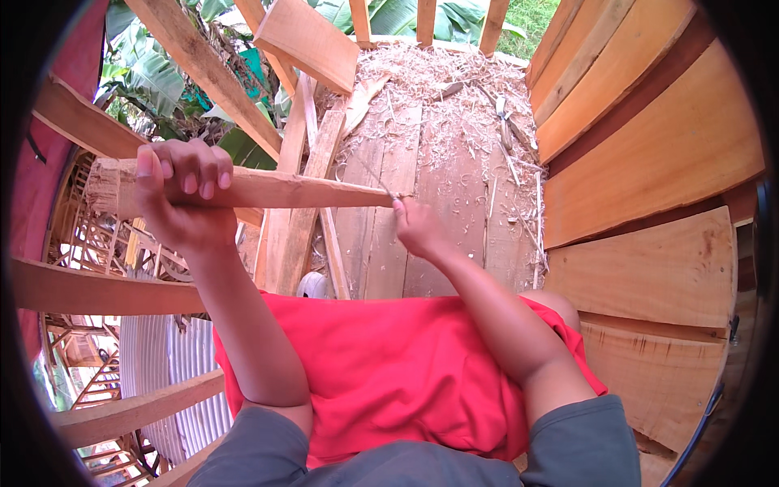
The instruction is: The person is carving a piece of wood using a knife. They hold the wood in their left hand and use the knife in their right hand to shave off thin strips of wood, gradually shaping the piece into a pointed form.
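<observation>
My left hand (191, 183) is wrapped round the thick, rough end of a long wooden piece (284, 191). The wood lies across in front of me and narrows toward its right end. Close to that narrow tip, my right hand (418, 227) is closed on what looks like a knife (373, 172), whose thin blade points up and to the left. Its handle is hidden in my fingers. Whether the blade touches the wood cannot be made out.
Curly wood shavings (479, 105) cover the far plank floor (434, 252), with a dark curved object (448, 91) among them. Loose timber (304, 235) leans at left, below a sawn board (308, 45). A plank wall (641, 138) stands close on the right. A red cloth (389, 349) covers my lap.
</observation>
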`<state>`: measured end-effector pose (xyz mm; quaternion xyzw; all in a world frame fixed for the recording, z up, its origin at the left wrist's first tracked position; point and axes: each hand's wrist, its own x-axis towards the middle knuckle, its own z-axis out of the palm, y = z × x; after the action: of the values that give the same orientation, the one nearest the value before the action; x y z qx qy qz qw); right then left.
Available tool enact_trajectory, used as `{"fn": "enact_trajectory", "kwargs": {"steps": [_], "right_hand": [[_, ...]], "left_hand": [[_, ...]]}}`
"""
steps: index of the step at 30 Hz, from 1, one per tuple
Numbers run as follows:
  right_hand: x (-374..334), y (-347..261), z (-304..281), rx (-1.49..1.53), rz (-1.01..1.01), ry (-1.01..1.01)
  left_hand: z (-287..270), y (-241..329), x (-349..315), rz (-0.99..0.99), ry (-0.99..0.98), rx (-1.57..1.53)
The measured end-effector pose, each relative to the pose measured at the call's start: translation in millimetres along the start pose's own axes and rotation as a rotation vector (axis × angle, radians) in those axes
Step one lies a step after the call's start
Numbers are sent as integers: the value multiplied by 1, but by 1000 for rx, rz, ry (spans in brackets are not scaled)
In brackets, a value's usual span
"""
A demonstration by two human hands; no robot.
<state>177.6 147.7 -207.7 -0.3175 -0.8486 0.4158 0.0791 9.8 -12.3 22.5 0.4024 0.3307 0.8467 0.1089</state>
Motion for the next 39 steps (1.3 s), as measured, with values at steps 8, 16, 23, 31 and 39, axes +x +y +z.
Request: {"fn": "enact_trajectory", "kwargs": {"steps": [8,16,23,31,39], "right_hand": [[10,25,7,-21,80,101],[13,15,-16,-412,50,108],[13,10,-11,-367,84,171],[10,22,7,-186,119,135],[26,49,-26,-520,277,9]], "left_hand": [[5,-1,-2,-26,16,26],[11,1,-4,-25,43,99],[19,1,-6,-58,-22,43],[17,-1,-2,-36,30,77],[9,-1,-4,-52,-145,-29]]}}
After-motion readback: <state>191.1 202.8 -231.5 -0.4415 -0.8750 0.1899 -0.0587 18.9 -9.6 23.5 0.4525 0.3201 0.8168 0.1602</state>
